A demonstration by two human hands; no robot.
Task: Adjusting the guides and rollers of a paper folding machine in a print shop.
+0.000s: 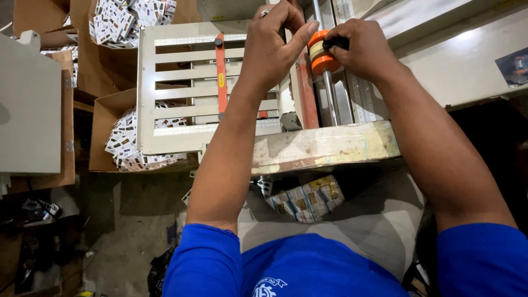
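**Both hands at the orange roller on the machine shaft**

Item 1. My left hand [272, 49]: its grip is narrow, thumb tip touching the left face of the orange roller [320, 52], the other fingers curled above. Whether they press on anything I cannot tell.

Item 2. My right hand [360, 49]: grip closed round a small black part [335, 42] at the roller's right side, fingers wrapped over it.

Item 3. The orange roller: two orange discs with a pale band between, seated on an upright-running metal shaft [329, 91], far centre of the scene, between my two hands.

Item 4. Worn wooden tabletop edge [324, 147], pale and paint-scuffed, just near of the shaft, running left to right under my forearms.

Item 5. Cream metal frame [165, 88] with horizontal slats, left of the roller; a narrow red-orange bar [220, 74] crosses it upright.

Item 6. Cardboard boxes [104, 126] left of and beyond the frame, holding heaps of small printed cards [129, 143].

Item 7. A stack of printed packets [308, 199] below the tabletop, near centre, on the floor.

Item 8. Grey machine cover [456, 60], far right.
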